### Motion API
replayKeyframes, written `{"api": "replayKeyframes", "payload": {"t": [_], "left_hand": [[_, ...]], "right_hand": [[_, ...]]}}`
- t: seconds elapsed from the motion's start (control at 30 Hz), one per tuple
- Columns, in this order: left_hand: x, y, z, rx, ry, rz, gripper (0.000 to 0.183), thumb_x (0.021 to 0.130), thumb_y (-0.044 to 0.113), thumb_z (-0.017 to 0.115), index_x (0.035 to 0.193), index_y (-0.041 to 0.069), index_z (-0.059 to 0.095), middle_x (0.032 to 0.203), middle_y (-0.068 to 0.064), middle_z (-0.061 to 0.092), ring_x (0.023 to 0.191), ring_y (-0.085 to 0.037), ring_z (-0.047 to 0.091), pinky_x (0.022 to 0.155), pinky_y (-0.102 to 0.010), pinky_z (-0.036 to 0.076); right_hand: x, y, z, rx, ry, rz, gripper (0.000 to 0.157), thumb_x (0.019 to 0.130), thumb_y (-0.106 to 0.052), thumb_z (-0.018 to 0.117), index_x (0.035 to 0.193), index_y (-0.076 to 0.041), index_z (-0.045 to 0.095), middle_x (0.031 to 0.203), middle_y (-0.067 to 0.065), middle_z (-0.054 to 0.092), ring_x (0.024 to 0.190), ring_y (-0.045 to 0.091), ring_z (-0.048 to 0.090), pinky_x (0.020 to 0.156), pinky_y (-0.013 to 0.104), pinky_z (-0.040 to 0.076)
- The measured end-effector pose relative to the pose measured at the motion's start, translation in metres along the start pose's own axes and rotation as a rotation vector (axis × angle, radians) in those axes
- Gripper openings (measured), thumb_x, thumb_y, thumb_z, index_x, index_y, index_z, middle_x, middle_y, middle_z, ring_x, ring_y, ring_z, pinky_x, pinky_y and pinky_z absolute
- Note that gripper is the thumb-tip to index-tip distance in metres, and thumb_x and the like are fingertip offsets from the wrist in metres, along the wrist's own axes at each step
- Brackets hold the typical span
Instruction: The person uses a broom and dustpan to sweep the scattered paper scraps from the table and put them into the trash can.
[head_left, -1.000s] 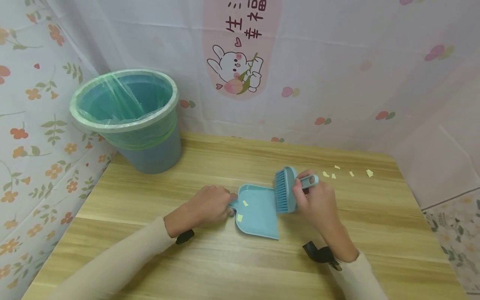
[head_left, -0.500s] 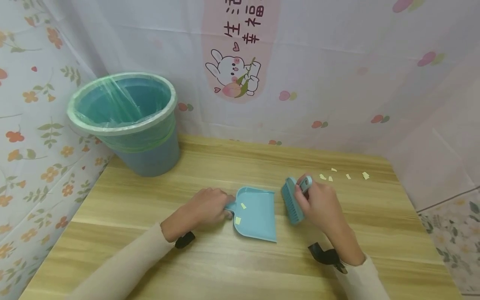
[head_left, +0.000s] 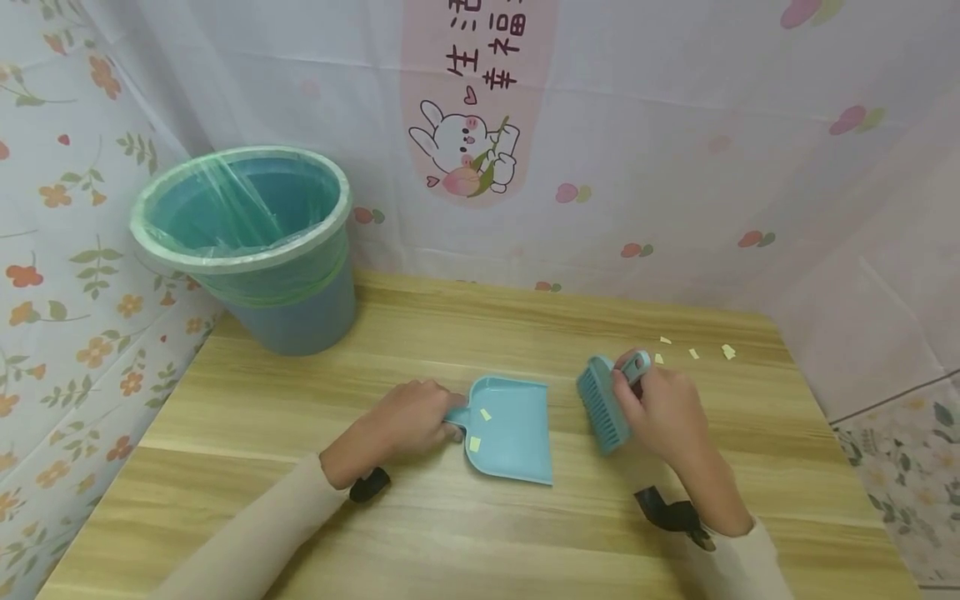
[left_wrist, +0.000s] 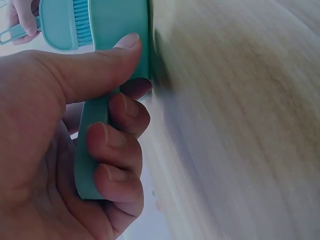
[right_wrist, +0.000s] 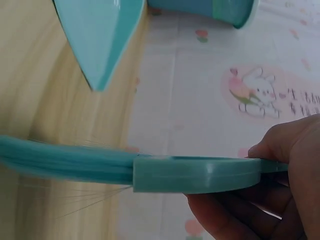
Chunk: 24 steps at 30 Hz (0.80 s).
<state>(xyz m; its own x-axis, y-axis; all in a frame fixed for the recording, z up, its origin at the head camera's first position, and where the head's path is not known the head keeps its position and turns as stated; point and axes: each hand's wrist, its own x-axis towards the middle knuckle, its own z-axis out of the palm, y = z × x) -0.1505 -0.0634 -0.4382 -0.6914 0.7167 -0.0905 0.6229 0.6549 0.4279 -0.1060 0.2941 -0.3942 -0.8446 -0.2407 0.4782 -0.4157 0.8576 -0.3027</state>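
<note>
Your left hand (head_left: 415,421) is curled firmly around the handle of the pale blue dustpan (head_left: 521,442), which lies low at the tabletop (head_left: 450,533) with its open front facing the hand brush (head_left: 603,410); your right hand (head_left: 667,412) pinches that brush by its looped handle, bristles angled toward the pan but apart from it. The two pale yellow scraps in the pan (head_left: 475,445) sit near the handle end, so a forward tilt or a jolt could slide them back out, the smooth plastic giving them little to catch on. Whether the front edge meets the wood flush cannot be told; any gap there could let flat pieces slip underneath. The loose scraps on the table (head_left: 728,352) look thin and papery, with uneven edges, and would probably scatter under a brisk flick of those springy, fine bristles, a few of which splay out sideways. The tapered plastic bin (head_left: 318,321) stands well apart at the far left, its filmy green liner (head_left: 247,200) bunched and creased across the mouth, where light bits might snag.
</note>
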Motion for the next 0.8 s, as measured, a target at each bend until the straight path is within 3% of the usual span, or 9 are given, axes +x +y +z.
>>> {"api": "replayKeyframes", "payload": {"t": [0.1,0.17,0.27,0.37,0.6,0.8], "left_hand": [[-0.001,0.0,0.001,-0.001,0.007,-0.003,0.033,0.1,0.025,0.08,0.128,0.007,0.078,0.104,-0.001,0.076,0.093,-0.02,0.066,0.088,-0.048,0.059],[-0.001,0.0,0.002,-0.003,0.015,-0.003,0.03,0.1,0.024,0.08,0.125,0.008,0.079,0.104,-0.001,0.076,0.093,-0.02,0.067,0.087,-0.047,0.059],[-0.002,0.0,0.002,-0.008,0.028,0.001,0.02,0.099,0.024,0.08,0.114,0.011,0.078,0.093,0.001,0.072,0.086,-0.019,0.063,0.079,-0.043,0.056],[-0.001,-0.001,0.002,-0.015,0.035,0.007,0.012,0.098,0.023,0.081,0.104,0.014,0.075,0.079,0.005,0.058,0.077,-0.017,0.055,0.071,-0.039,0.05],[0.0,-0.001,0.003,0.007,0.034,0.017,0.018,0.099,0.023,0.08,0.112,0.012,0.078,0.084,0.006,0.06,0.078,-0.016,0.055,0.07,-0.038,0.051],[0.0,-0.001,0.004,0.008,0.036,0.018,0.014,0.098,0.023,0.081,0.106,0.013,0.076,0.077,0.005,0.053,0.073,-0.016,0.051,0.066,-0.035,0.047]], "right_hand": [[0.0,0.012,-0.009,-0.031,0.012,0.019,0.007,0.101,-0.007,0.065,0.1,0.0,0.068,0.059,-0.005,0.048,0.051,0.007,0.038,0.046,0.029,0.033],[0.002,0.023,-0.018,-0.05,0.012,0.046,0.01,0.102,-0.008,0.065,0.103,0.001,0.069,0.061,-0.001,0.053,0.052,0.009,0.042,0.046,0.029,0.033],[0.007,0.045,-0.031,-0.092,0.011,0.078,0.014,0.105,-0.009,0.064,0.107,0.005,0.069,0.062,0.006,0.059,0.05,0.013,0.045,0.044,0.031,0.033],[0.012,0.071,-0.044,-0.149,0.01,0.105,0.019,0.108,-0.012,0.059,0.106,0.005,0.067,0.058,0.007,0.056,0.046,0.014,0.041,0.042,0.032,0.03],[0.015,0.135,-0.068,-0.266,0.042,0.185,0.023,0.111,-0.014,0.054,0.103,0.007,0.06,0.054,0.007,0.043,0.044,0.024,0.036,0.044,0.038,0.025],[0.01,0.169,-0.075,-0.332,0.063,0.252,0.02,0.11,-0.013,0.057,0.106,0.007,0.057,0.058,0.018,0.049,0.048,0.041,0.047,0.046,0.055,0.034]]}}
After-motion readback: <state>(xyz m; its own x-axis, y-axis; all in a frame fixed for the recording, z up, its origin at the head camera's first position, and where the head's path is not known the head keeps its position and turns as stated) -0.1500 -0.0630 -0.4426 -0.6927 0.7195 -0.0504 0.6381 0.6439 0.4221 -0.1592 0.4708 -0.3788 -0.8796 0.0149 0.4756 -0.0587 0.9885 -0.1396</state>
